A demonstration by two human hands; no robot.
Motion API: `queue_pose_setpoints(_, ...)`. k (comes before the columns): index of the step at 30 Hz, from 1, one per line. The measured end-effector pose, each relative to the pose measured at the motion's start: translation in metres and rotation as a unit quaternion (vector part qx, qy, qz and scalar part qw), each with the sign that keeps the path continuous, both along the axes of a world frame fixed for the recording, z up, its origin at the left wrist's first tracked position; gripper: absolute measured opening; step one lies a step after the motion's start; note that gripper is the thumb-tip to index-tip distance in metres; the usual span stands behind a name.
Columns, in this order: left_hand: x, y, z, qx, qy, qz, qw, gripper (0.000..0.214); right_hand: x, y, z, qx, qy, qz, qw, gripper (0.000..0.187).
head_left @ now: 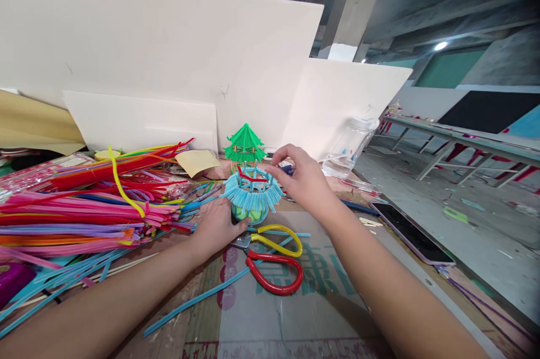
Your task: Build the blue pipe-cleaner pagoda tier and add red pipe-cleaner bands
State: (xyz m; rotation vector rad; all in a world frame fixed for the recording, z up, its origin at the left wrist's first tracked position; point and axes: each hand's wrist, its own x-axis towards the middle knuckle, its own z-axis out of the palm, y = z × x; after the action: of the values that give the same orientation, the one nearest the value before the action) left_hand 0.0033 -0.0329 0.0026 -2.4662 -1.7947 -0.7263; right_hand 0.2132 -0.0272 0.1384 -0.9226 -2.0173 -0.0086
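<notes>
A small pagoda model (pixel 253 198) made of pipe cleaners stands upright, with a green pointed roof, red and blue railing and a light-blue skirt roof over a green base. My left hand (pixel 217 224) grips its base from the left, thumb in front and fingers partly hidden behind. At the railing's right side, my right hand (pixel 299 173) has thumb and forefinger pinched together; whatever is between them is too small to make out. Just in front of the model lie scissors (pixel 276 274) with one yellow and one red handle, blades partly covered by my left hand.
Bundles of coloured pipe cleaners (pixel 93 207) cover the left side. Loose blue pipe cleaners (pixel 194 298) lie near the scissors. A clear plastic jar (pixel 352 142) stands at back right, a phone (pixel 411 232) at the right edge. White boards (pixel 160 55) rise behind.
</notes>
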Motion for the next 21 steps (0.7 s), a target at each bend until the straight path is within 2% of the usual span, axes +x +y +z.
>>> queue_pose_setpoints(3,0.0,0.0,0.0,0.003,-0.006,-0.007,1.0,0.041,0.007,-0.002,0.009,-0.041,0.052,-0.053,0.996,0.014)
queue_pose_setpoints(6,0.0,0.0,0.0,0.008,-0.014,-0.016,1.0,0.043,0.016,-0.005,0.019,-0.062,0.099,-0.083,0.99,0.016)
queue_pose_setpoints(11,0.0,-0.001,0.0,0.017,-0.025,-0.022,0.999,0.039,0.027,-0.007,0.029,-0.047,0.131,-0.106,0.985,0.01)
queue_pose_setpoints(16,0.0,-0.003,0.002,0.026,-0.035,-0.02,0.999,0.035,0.023,-0.01,0.028,-0.054,0.11,-0.079,0.989,0.008)
queue_pose_setpoints(21,0.001,-0.006,0.006,0.04,-0.045,-0.039,0.997,0.034,0.01,-0.018,0.025,-0.077,0.006,-0.007,0.997,0.023)
